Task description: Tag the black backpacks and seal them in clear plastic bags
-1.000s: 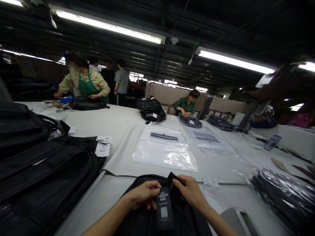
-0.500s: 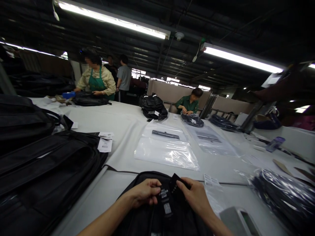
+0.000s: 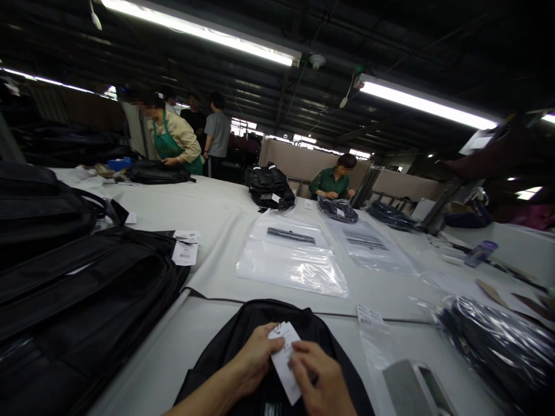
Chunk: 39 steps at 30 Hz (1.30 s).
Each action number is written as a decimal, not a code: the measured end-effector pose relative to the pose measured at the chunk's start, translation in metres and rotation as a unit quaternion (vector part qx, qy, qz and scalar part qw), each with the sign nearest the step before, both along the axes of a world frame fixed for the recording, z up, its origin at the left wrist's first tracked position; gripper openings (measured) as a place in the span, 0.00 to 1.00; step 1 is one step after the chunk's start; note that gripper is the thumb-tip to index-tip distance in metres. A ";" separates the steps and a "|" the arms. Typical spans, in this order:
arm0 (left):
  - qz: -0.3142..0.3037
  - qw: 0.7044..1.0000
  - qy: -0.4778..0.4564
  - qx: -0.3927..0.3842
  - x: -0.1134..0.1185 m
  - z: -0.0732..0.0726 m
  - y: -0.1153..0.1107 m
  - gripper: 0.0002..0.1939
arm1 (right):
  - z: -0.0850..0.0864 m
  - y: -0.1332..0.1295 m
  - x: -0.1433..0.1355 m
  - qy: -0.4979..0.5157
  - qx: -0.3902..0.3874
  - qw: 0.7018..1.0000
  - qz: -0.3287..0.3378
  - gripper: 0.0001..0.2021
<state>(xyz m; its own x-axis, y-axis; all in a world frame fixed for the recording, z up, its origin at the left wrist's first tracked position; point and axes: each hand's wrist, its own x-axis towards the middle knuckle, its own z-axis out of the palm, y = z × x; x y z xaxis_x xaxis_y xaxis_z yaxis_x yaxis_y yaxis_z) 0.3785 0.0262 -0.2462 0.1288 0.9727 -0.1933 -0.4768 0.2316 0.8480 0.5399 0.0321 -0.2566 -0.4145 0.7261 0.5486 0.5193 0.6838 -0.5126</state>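
Note:
A black backpack [image 3: 251, 323] lies on the white-covered table at the bottom centre. Above it, my left hand [image 3: 256, 357] pinches the top of a white hang tag [image 3: 285, 361], close to its thin string loop. The fingers of my right hand [image 3: 318, 378] are curled against the tag's right edge. The tag slants down to the right between both hands, its white side up.
Black backpacks [image 3: 113, 289] are stacked at left. Clear plastic bags [image 3: 290, 260] lie ahead, a grey device [image 3: 411, 387] and wrapped bags [image 3: 498, 341] at right. People work across the table [image 3: 208, 202], near another black backpack [image 3: 269, 185].
The dark tag faces between my hands have given way to a white one. My right hand has moved lower. Across the table, the person in the green apron has shifted and leans left.

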 end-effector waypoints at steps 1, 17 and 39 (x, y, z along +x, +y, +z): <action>0.007 0.999 0.031 -0.001 -0.001 -0.003 0.001 0.20 | 0.002 0.002 0.002 0.035 -0.076 0.996 -0.040 0.14; -0.112 0.689 0.715 0.039 -0.009 0.013 -0.066 0.49 | -0.010 0.034 0.007 0.013 -0.295 0.948 -0.116 0.08; -0.037 0.702 0.699 0.135 -0.029 -0.010 -0.059 0.30 | -0.025 0.035 -0.081 -0.072 -0.358 0.927 -0.085 0.12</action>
<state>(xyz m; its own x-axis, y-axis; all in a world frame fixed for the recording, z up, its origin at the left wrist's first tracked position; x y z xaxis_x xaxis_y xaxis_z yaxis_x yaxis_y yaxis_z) 0.3493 -0.0331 -0.2562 0.0489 0.9988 0.0096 0.8686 -0.0473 0.4933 0.4587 0.0667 -0.2812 -0.2919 0.9446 -0.1502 0.6863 0.0975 -0.7208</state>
